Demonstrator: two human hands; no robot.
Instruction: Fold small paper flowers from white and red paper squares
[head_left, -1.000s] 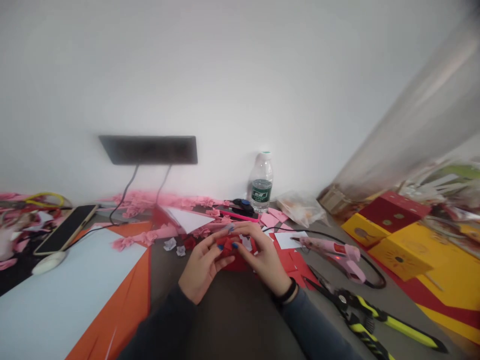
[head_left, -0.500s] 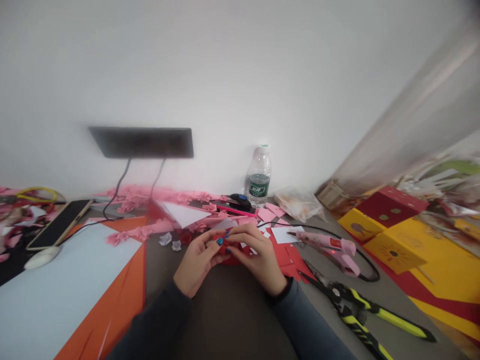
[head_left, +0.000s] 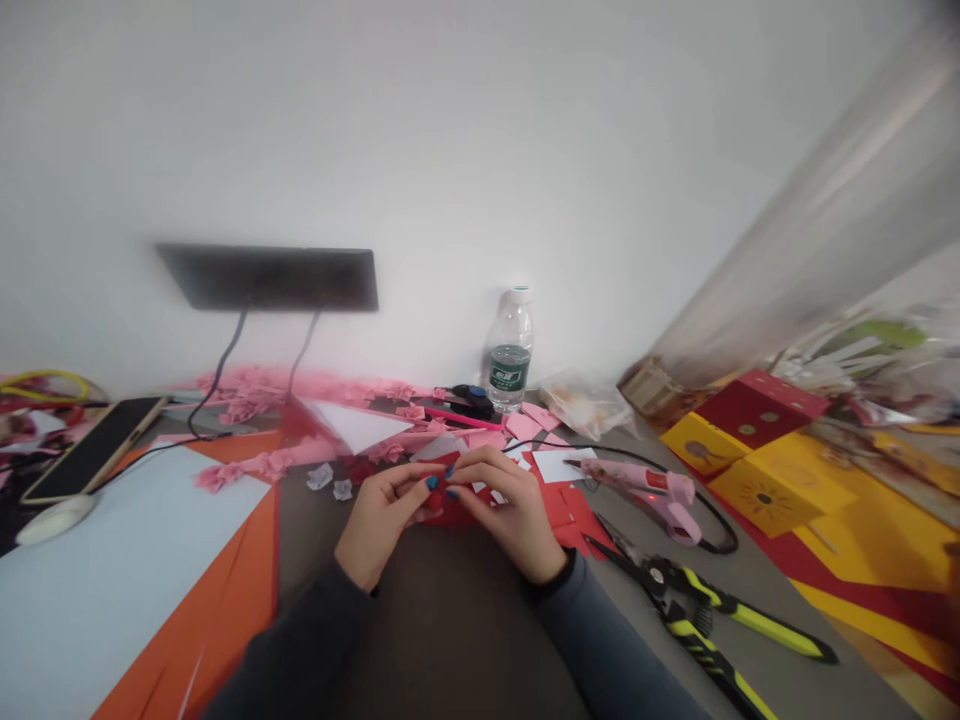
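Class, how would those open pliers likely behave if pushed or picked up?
The pliers probably won't roll, lying with handles spread. They look stiff and rather heavy, judging by the metal-looking head. Squeezed, they may spring back, given the coil between the handles.

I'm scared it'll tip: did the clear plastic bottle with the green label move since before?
No. The clear plastic bottle keeps its place right of the black rectangular wall panel; both slide left together as the view shifts.
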